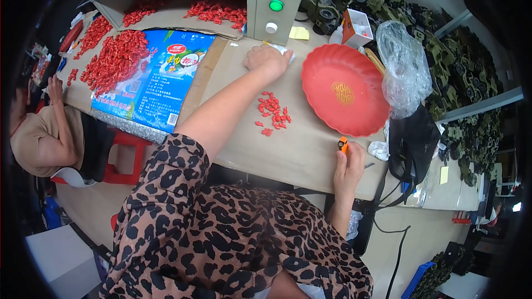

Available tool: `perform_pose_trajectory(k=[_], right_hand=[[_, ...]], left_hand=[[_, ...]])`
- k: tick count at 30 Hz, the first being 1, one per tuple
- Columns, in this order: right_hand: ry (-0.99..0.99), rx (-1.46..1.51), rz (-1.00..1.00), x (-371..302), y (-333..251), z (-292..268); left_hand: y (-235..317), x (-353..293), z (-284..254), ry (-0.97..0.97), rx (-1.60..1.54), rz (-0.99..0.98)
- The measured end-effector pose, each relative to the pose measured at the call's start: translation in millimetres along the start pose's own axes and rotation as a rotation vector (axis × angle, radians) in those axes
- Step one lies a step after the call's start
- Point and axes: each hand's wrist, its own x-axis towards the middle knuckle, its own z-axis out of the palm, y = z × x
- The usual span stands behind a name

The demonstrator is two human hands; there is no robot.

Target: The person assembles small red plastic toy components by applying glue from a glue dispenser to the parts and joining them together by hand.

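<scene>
My left hand (268,60) is stretched far across the table, fingers curled down by a small white item (288,55) below the button panel. What those fingers grip is hidden. Close to the table's front edge, my right hand (349,170) holds an orange-handled utility knife (343,144) upright, its tip pointing away from me. Between the hands lies a small group of red plastic pieces (271,112). A red scalloped plate (345,86) with a gold emblem sits just beyond my right hand.
A large heap of red pieces (119,58) covers part of a blue printed cardboard sheet (166,86). A grey machine with buttons (276,5) stands behind. Right: a clear plastic bag (403,69), a black bag (413,144), stacked green toy vehicles (460,72). A co-worker (50,138) sits left.
</scene>
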Motion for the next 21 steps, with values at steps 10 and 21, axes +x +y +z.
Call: perform_pose_trajectory(k=[10,21], right_hand=[[0.371,1.308,0.463,2.4,8.3,-15.0],[0.373,1.292,0.476,11.1,21.9,-20.5]], left_hand=[[-3.2,-5.6,-5.4,-0.030,-0.260,-0.179],[-11.5,-16.3,-7.1,-0.151,-0.407,-0.097]])
